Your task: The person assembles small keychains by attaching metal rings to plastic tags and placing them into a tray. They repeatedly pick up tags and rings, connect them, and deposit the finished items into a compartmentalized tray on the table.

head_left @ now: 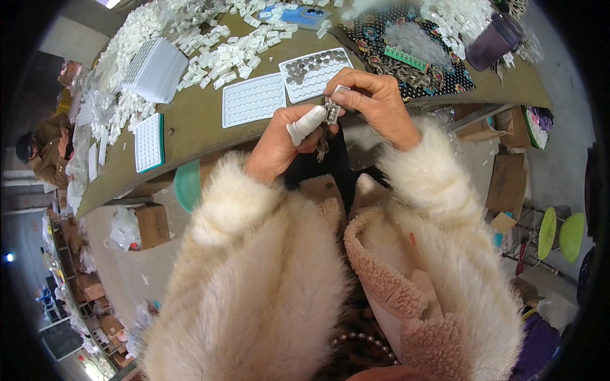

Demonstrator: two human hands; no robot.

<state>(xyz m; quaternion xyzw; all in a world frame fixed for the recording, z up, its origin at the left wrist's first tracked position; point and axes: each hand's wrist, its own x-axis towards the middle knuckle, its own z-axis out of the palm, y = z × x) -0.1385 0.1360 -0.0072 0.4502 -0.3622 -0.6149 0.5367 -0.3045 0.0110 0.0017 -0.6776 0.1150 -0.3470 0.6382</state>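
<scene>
Pinching a small white-and-metal part point(332, 113) between the fingertips of left hand point(273, 141), with a white wrap point(306, 126) on one digit, and right hand point(376, 105), just nearer the body than the disc tray point(305, 94). Seemingly midway through one piece; too small to tell how complete. Laid with grey discs point(302, 68) along the disc tray's far side, with slots vacant along its near side. Apparently left to handle: many loose white pieces point(235, 56), beyond and left of the disc tray. Most room on the tabletop point(202, 130) left of the disc tray, short of its near edge; tighter to the right, against dotted cloth point(459, 76).
</scene>
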